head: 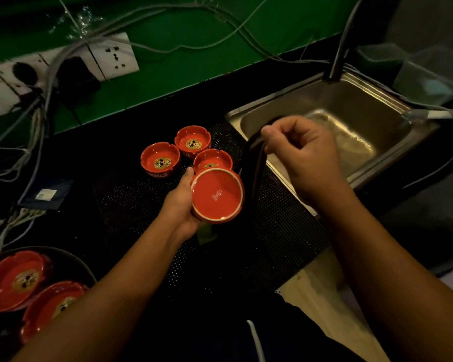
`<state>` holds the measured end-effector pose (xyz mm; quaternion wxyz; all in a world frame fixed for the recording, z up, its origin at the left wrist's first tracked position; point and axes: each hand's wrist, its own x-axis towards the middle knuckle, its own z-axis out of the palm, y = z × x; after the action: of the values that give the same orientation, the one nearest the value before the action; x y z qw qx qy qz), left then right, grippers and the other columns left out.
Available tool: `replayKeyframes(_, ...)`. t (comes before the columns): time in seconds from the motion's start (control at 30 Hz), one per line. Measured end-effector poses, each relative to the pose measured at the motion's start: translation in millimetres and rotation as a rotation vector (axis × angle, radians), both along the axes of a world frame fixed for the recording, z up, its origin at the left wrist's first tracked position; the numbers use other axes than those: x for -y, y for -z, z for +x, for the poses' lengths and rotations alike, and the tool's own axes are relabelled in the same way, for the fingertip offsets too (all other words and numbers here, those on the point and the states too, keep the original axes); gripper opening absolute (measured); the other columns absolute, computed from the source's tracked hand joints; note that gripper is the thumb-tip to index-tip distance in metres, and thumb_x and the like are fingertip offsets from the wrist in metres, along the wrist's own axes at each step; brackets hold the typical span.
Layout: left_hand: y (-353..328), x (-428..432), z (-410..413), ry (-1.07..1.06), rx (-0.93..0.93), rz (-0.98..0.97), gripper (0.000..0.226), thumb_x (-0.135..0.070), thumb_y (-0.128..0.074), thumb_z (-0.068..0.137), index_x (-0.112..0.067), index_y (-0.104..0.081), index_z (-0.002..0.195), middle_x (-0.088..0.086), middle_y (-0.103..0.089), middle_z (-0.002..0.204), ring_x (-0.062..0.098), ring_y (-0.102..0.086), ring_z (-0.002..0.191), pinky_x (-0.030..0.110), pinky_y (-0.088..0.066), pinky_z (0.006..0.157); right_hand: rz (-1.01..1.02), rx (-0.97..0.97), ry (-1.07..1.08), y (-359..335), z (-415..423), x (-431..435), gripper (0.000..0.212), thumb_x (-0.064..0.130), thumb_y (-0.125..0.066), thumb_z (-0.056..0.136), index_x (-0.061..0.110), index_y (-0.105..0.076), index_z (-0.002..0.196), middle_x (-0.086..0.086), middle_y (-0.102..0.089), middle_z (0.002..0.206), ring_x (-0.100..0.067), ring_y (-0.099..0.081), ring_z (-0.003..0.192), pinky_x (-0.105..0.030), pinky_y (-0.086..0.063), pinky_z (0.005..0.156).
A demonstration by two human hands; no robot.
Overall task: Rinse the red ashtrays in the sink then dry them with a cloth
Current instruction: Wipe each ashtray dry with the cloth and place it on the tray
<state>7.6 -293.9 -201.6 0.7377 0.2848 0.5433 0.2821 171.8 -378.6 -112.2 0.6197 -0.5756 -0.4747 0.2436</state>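
Note:
My left hand [179, 202] grips a red ashtray [217, 195] turned so its underside with white lettering faces me, held above the black perforated mat [272, 231]. My right hand [302, 150] pinches a dark cloth [255, 163] that hangs down beside the held ashtray, at the sink's left rim. Three red ashtrays stand upright on the mat behind: one at the left [160, 159], one at the back [193, 141], one partly hidden by the held ashtray [212, 159]. Two more red ashtrays [15, 280] [54, 305] lie in a dark tray at the lower left.
The steel sink [324, 100] sits at the right with a dark tap [338, 56] at its back rim. A white hose end [426, 114] lies across its right edge. Wall sockets [114, 57] and tangled cables [37, 121] fill the left. Clear plastic containers [426, 71] stand behind the sink.

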Motion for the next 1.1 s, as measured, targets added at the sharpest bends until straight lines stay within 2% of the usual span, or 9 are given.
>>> replayKeyframes(0.1, 3, -3, 0, -0.016, -0.03, 0.022, 0.039, -0.048, -0.05, 0.094, -0.013, -0.067, 0.101, 0.012, -0.073, 0.099, 0.029, -0.07, 0.092, 0.048, -0.054, 0.088, 0.133, -0.323, -0.104, -19, -4, 0, 0.008, 0.021, -0.064, 0.084, 0.017, -0.061, 0.079, -0.001, -0.059, 0.07, -0.026, -0.052, 0.072, -0.054, -0.052, 0.072)
replayKeyframes(0.17, 5, -1, 0, 0.026, 0.007, -0.003, 0.041, -0.048, -0.048, 0.095, -0.014, -0.064, 0.111, 0.013, -0.073, 0.104, 0.03, -0.07, 0.095, 0.049, -0.053, 0.089, 0.162, -0.418, -0.143, -20, -14, -5, 0.003, 0.014, -0.061, 0.085, 0.017, -0.06, 0.086, 0.001, -0.058, 0.073, -0.015, -0.053, 0.068, -0.034, -0.05, 0.065)
replayKeyframes(0.27, 10, 3, 7, 0.094, 0.134, -0.062, 0.046, -0.049, -0.045, 0.097, -0.014, -0.06, 0.123, 0.015, -0.069, 0.115, 0.033, -0.067, 0.104, 0.048, -0.052, 0.091, 0.044, -0.142, -0.118, 5, -31, -14, 0.018, 0.014, -0.062, 0.084, 0.02, -0.059, 0.1, 0.003, -0.058, 0.083, -0.002, -0.056, 0.073, -0.019, -0.047, 0.07)
replayKeyframes(0.37, 6, 7, 12, 0.137, 0.271, -0.089, 0.044, -0.042, -0.037, 0.101, -0.011, -0.067, 0.11, 0.013, -0.072, 0.1, 0.026, -0.071, 0.091, 0.036, -0.055, 0.075, -0.086, 0.402, -0.118, 42, -34, -14, 0.028, 0.017, -0.063, 0.085, 0.017, -0.06, 0.112, 0.002, -0.062, 0.095, -0.002, -0.056, 0.087, -0.021, -0.045, 0.082)
replayKeyframes(0.53, 0, 6, 13, 0.15, 0.359, -0.109, 0.043, -0.036, -0.034, 0.101, -0.008, -0.065, 0.11, 0.009, -0.073, 0.095, 0.019, -0.071, 0.084, 0.026, -0.056, 0.064, -0.109, 1.061, -0.125, 86, -30, 5, 0.045, 0.035, -0.048, 0.09, 0.024, -0.053, 0.133, -0.001, -0.058, 0.129, -0.02, -0.047, 0.124, -0.052, -0.024, 0.111)
replayKeyframes(0.63, 1, 7, 16, 0.146, 0.342, -0.113, 0.042, -0.036, -0.035, 0.101, -0.008, -0.066, 0.109, 0.008, -0.073, 0.095, 0.018, -0.07, 0.085, 0.027, -0.055, 0.068, -0.25, 1.059, -0.119, 89, -18, 6, 0.056, 0.05, -0.033, 0.093, 0.029, -0.037, 0.145, -0.003, -0.037, 0.152, -0.027, -0.025, 0.143, -0.058, -0.013, 0.115)
replayKeyframes(0.73, 0, 10, 21, 0.099, 0.336, -0.09, 0.031, -0.029, -0.045, 0.098, -0.01, -0.069, 0.096, 0.008, -0.073, 0.091, 0.018, -0.071, 0.081, 0.028, -0.057, 0.069, -0.358, 1.022, -0.161, 86, -31, -2, 0.071, 0.061, -0.016, 0.093, 0.019, -0.028, 0.15, -0.008, -0.018, 0.159, -0.028, -0.007, 0.148, -0.048, -0.007, 0.119)
replayKeyframes(0.9, 2, -2, 15, 0.04, 0.282, -0.112, 0.031, -0.03, -0.047, 0.097, -0.011, -0.066, 0.082, 0.006, -0.068, 0.067, 0.017, -0.066, 0.063, 0.027, -0.055, 0.065, -0.297, 1.204, -0.338, 106, -49, 27, 0.078, 0.063, -0.019, 0.094, 0.008, -0.022, 0.15, -0.01, -0.021, 0.158, -0.022, -0.015, 0.147, -0.038, -0.008, 0.119)
replayKeyframes(1.1, 13, 9, 23, 0.079, 0.276, -0.125, 0.034, -0.032, -0.043, 0.099, -0.01, -0.068, 0.101, 0.01, -0.072, 0.089, 0.02, -0.07, 0.08, 0.031, -0.058, 0.074, -0.352, 1.189, -0.222, 102, -43, 5, 0.082, 0.063, -0.01, 0.094, 0.005, -0.028, 0.148, -0.014, -0.025, 0.156, -0.03, -0.02, 0.145, -0.044, -0.009, 0.116)
